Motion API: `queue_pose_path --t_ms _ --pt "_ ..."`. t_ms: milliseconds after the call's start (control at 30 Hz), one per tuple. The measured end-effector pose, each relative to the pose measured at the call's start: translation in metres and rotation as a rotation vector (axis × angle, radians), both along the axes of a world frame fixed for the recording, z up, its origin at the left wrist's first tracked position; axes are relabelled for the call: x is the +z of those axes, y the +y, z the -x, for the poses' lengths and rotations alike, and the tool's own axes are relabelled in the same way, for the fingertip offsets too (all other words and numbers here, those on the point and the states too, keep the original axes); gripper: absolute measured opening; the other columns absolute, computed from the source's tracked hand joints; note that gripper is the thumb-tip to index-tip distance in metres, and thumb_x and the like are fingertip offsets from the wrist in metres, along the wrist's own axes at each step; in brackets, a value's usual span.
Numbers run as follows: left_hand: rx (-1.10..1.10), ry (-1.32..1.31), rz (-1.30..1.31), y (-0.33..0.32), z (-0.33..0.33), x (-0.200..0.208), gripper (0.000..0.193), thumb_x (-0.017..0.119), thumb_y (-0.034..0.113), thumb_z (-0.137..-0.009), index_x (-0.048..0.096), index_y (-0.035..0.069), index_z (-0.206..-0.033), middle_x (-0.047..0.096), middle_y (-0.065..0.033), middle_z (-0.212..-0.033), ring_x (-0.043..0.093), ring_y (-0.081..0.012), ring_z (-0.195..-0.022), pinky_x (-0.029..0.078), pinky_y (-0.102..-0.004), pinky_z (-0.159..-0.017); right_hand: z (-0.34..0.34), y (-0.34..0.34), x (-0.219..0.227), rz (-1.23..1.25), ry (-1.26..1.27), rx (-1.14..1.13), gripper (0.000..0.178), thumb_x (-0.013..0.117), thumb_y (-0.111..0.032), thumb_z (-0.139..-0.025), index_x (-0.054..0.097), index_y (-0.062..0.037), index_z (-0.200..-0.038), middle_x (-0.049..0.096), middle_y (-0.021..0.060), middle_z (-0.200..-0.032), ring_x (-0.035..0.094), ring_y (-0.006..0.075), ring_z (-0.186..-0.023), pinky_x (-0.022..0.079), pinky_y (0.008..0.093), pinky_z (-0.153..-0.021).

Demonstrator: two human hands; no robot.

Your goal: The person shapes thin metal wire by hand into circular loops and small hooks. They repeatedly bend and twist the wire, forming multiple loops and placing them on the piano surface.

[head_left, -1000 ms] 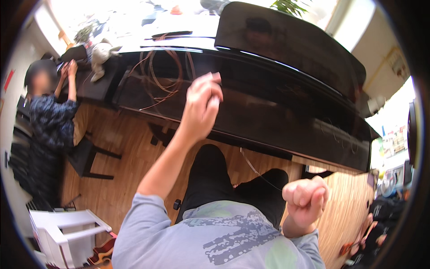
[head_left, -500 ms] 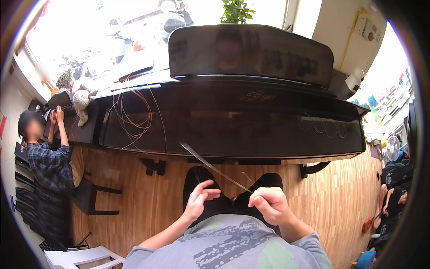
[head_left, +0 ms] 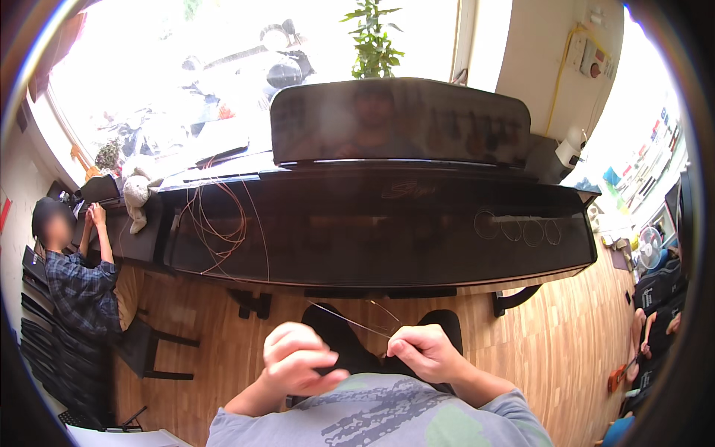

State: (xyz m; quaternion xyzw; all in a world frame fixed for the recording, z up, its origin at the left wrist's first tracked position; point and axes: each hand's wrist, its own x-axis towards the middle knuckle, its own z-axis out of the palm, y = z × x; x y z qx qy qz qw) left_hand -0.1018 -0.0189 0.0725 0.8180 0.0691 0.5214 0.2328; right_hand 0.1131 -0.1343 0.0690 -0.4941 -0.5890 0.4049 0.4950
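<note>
A thin, pale wire string (head_left: pixel 342 318) is pinched between the thumb and fingers of my right hand (head_left: pixel 424 352), above my lap. One length of it slants up and left toward the front edge of the black piano; a short bent piece (head_left: pixel 386 310) shows just above the hand. My left hand (head_left: pixel 302 359) hovers to the left, slightly blurred, its fingers half bent and apart with no object visible in them. Ahead, the closed piano lid (head_left: pixel 357 249) carries loose coppery string coils (head_left: pixel 223 235) on its left and several small thin wire rings (head_left: pixel 532 232) on its right.
An upright glossy panel (head_left: pixel 402 123) rises behind the lid, with a green plant (head_left: pixel 374 45) beyond. At left, another person (head_left: pixel 82 283) sits on a dark chair (head_left: pixel 160 346) beside a grey plush toy (head_left: pixel 136 195). A white fan (head_left: pixel 650 242) and a small orange-brown instrument (head_left: pixel 617 378) are at right.
My left hand has come lower and nearer to me, its fingers more bent. My right hand has shifted slightly left and down, still pinching the string. The view has tilted up a little.
</note>
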Motion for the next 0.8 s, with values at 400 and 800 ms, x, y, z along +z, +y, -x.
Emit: queue_pose_path --t_ms 400,800 --pt "-0.060 0.099 0.037 0.014 -0.050 -0.031 0.019 0.064 -0.004 -0.080 0.066 0.004 -0.096 0.057 -0.0051 -0.070 0.053 -0.0201 -0.058 0.043 -0.0301 -0.052 -0.001 -0.006 -0.011 0.007 0.027 0.012 0.017 0.054 -0.014 -0.097 0.062 -0.0015 -0.088 0.054 0.0007 -0.063 0.046 0.0066 -0.057 0.040 0.0235 -0.052" --pt "-0.247 -0.134 0.602 0.006 -0.055 -0.075 0.010 0.042 0.002 -0.098 0.035 0.005 -0.105 0.053 -0.0046 -0.072 0.047 -0.0064 -0.062 0.040 -0.0206 -0.056 0.000 -0.001 -0.034 -0.216 0.518 -0.011 0.033 0.046 -0.030 -0.101 0.055 0.0003 -0.093 0.040 -0.0034 -0.060 0.032 0.0040 -0.054 0.025 0.0217 -0.049"
